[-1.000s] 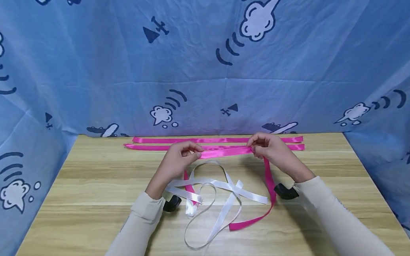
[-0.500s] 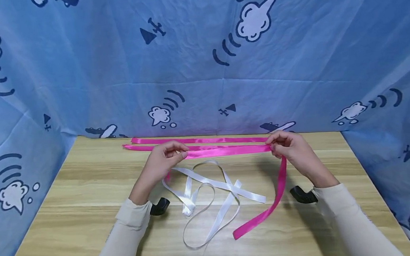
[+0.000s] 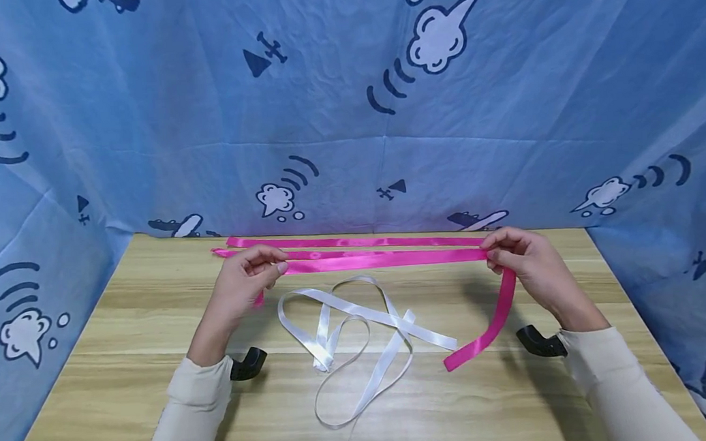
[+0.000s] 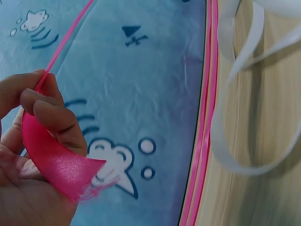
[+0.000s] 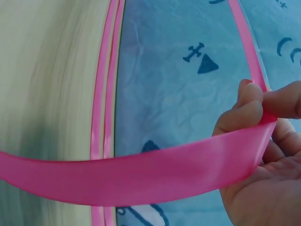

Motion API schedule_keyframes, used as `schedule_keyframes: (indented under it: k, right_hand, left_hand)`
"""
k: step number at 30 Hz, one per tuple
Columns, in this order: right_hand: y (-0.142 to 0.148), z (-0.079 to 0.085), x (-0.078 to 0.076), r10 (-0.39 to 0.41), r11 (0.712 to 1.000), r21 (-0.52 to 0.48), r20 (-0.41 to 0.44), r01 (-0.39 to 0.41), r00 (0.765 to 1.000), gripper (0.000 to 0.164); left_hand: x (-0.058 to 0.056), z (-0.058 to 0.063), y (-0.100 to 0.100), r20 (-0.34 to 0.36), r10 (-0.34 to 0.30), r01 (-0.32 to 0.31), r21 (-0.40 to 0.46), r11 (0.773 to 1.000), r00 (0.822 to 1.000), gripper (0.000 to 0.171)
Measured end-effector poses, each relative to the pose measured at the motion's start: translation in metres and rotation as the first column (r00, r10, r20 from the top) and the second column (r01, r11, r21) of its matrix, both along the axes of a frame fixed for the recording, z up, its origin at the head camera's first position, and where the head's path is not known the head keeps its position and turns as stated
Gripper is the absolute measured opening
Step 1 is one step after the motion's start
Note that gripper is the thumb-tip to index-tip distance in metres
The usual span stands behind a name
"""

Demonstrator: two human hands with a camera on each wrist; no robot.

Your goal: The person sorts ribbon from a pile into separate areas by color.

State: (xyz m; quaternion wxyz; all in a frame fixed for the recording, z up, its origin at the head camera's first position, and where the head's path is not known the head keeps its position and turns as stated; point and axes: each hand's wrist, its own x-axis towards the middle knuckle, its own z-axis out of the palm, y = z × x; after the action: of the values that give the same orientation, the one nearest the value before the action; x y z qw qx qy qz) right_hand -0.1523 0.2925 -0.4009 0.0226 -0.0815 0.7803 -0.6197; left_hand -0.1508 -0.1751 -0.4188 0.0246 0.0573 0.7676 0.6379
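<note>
A pink satin ribbon (image 3: 386, 260) is stretched taut above the table between both hands. My left hand (image 3: 243, 279) pinches it near one end, and the short frayed tail (image 4: 66, 165) curls over the palm in the left wrist view. Between thumb and fingers, my right hand (image 3: 528, 263) pinches the other side, from which a longer tail (image 3: 484, 338) hangs down and curves toward the middle. In the right wrist view this loose tail (image 5: 141, 181) sweeps broadly across to the left. Behind the stretched ribbon, two more pink ribbons (image 3: 354, 241) lie side by side along the table's back edge.
Tangled white ribbon (image 3: 372, 318) lies loosely looped on the wooden table (image 3: 124, 373) in front of the hands. A blue printed cloth (image 3: 332, 99) hangs behind and at both sides. Black camera mounts (image 3: 249, 364) sit at the wrists.
Both hands have moved apart, the left one leftward and the right one rightward. The ribbon span between them has grown longer, and the tails at both sides have shortened.
</note>
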Motion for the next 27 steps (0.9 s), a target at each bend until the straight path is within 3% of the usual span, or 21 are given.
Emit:
schedule_keyframes:
  k: [11,19,27]
  right_hand:
    - [0.019,0.002,0.006,-0.002,0.974,-0.225,0.018,0.006,1.000,0.021]
    - [0.034,0.004,0.008,-0.026,0.953,-0.302,0.023,0.032,0.999,0.022]
    - [0.050,0.002,0.013,-0.071,0.942,-0.327,0.030,0.077,0.997,0.009]
  left_hand:
    - [0.005,0.002,-0.032,-0.024,0.111,-0.109,0.081,0.991,0.993,0.007]
    - [0.010,0.002,-0.049,-0.028,0.160,-0.155,0.150,0.977,0.987,0.008]
    - [0.016,-0.001,-0.071,-0.021,0.200,-0.192,0.197,0.961,0.980,0.009]
